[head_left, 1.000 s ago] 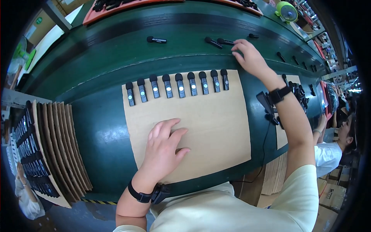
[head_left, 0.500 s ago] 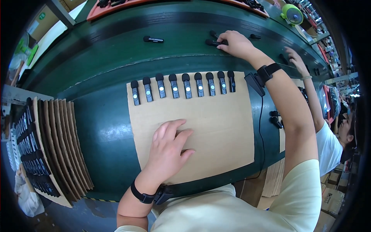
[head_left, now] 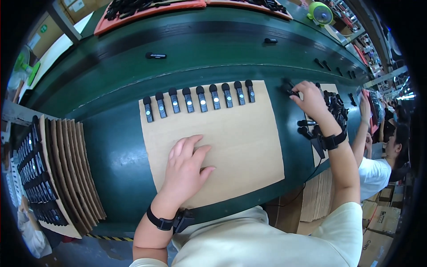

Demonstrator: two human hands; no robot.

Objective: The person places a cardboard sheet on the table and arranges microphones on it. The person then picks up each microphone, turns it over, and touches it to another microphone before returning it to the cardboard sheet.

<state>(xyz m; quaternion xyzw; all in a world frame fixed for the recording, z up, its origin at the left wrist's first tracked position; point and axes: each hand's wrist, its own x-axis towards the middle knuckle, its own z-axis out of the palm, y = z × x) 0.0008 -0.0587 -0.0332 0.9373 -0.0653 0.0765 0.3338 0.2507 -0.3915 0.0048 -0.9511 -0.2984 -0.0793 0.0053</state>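
A row of small black clip-on microphones (head_left: 200,99) with foam tips lies along the far edge of a cardboard sheet (head_left: 231,155); most show a pale round light or spot. My left hand (head_left: 184,167) lies over the left part of that sheet, fingers spread, holding nothing. To the right of the sheet, my right hand (head_left: 311,99) is closed on dark, foam-tipped microphones (head_left: 290,86), somewhat blurred; how many is unclear. Just beyond that hand, more microphones (head_left: 336,107) are heaped on another cardboard piece (head_left: 329,87). Both wrists wear black straps with small devices.
Upright cardboard sheets (head_left: 73,173) stand at the left, the outer one carrying rows of microphones (head_left: 40,182). Loose microphones (head_left: 156,56) lie on the green belt (head_left: 213,46). Red trays (head_left: 151,11) stand at the back. A co-worker (head_left: 378,173) is at the right.
My right hand has come back from the far belt toward me and rightward, bringing microphones with it. My left hand stays over the sheet. The view has shifted slightly.
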